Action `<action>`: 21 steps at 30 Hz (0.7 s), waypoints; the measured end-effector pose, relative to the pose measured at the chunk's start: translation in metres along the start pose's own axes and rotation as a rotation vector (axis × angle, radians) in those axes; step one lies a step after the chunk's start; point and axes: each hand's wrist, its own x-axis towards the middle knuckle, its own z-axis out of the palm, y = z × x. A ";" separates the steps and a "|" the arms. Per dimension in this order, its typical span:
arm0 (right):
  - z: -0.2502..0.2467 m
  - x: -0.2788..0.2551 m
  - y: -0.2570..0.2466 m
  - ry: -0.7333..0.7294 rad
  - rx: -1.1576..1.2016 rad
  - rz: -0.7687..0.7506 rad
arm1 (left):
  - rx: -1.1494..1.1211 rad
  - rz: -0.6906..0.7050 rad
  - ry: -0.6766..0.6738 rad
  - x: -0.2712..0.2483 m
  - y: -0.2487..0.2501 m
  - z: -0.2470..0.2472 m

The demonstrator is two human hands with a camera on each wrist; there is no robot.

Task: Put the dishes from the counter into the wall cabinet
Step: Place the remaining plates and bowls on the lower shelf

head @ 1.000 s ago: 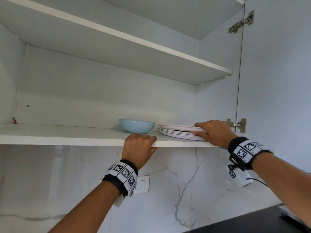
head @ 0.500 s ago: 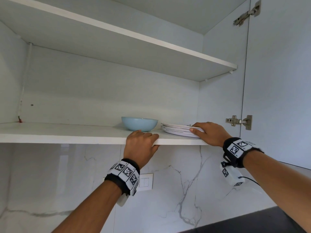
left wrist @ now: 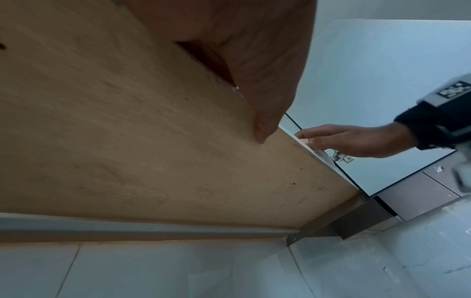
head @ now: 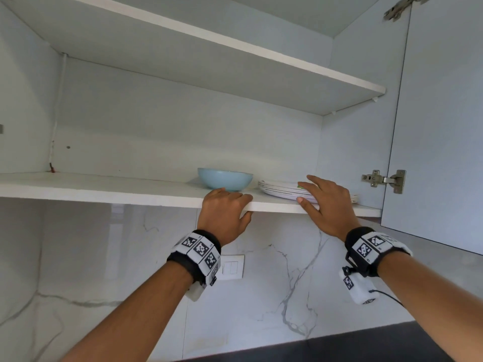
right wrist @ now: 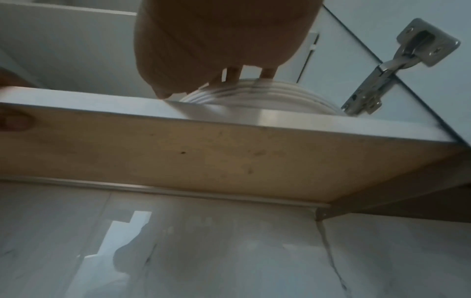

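Right hand (head: 328, 205) drawn back, fingers spread before plates (head: 279, 190) on shelf (head: 104, 189)

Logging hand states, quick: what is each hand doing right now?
Left hand: fingers curled over the shelf front edge, gripping it.
Right hand: open, fingers straight, at the plates; holding nothing.
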 end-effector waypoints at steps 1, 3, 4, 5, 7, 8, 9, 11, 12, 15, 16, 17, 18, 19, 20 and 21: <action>0.000 -0.006 -0.007 0.039 0.018 -0.018 | -0.018 0.010 -0.005 -0.001 -0.001 -0.001; 0.001 -0.023 -0.025 0.084 0.039 -0.041 | -0.078 0.023 0.011 -0.009 -0.002 -0.004; 0.002 -0.031 -0.034 0.096 0.049 -0.050 | -0.099 0.028 0.024 -0.014 -0.001 -0.007; 0.005 -0.042 -0.044 0.097 0.070 -0.058 | -0.118 0.029 0.027 -0.023 0.001 -0.010; 0.009 -0.062 -0.062 0.066 0.127 -0.077 | -0.180 0.024 0.044 -0.045 0.004 -0.018; 0.015 -0.074 -0.072 0.028 0.169 -0.084 | -0.217 0.013 0.040 -0.062 0.004 -0.022; 0.019 -0.085 -0.081 -0.019 0.210 -0.091 | -0.249 0.000 0.029 -0.077 0.002 -0.025; 0.034 -0.113 -0.103 -0.125 0.297 -0.099 | -0.270 -0.062 -0.053 -0.119 -0.005 -0.028; 0.042 -0.127 -0.114 -0.177 0.330 -0.106 | -0.260 -0.103 -0.111 -0.141 -0.011 -0.029; 0.071 -0.176 -0.153 -0.335 0.433 -0.139 | -0.212 -0.282 -0.317 -0.220 -0.037 -0.025; 0.080 -0.192 -0.164 -0.386 0.461 -0.144 | -0.209 -0.353 -0.383 -0.246 -0.046 -0.023; 0.090 -0.208 -0.176 -0.440 0.484 -0.150 | -0.209 -0.422 -0.458 -0.273 -0.055 -0.023; 0.101 -0.224 -0.190 -0.492 0.502 -0.159 | -0.207 -0.495 -0.547 -0.302 -0.063 -0.023; 0.110 -0.237 -0.200 -0.552 0.508 -0.171 | -0.205 -0.567 -0.632 -0.327 -0.068 -0.023; 0.120 -0.253 -0.213 -0.623 0.519 -0.181 | -0.195 -0.641 -0.723 -0.356 -0.074 -0.024; 0.126 -0.264 -0.222 -0.684 0.524 -0.178 | -0.175 -0.698 -0.811 -0.380 -0.078 -0.025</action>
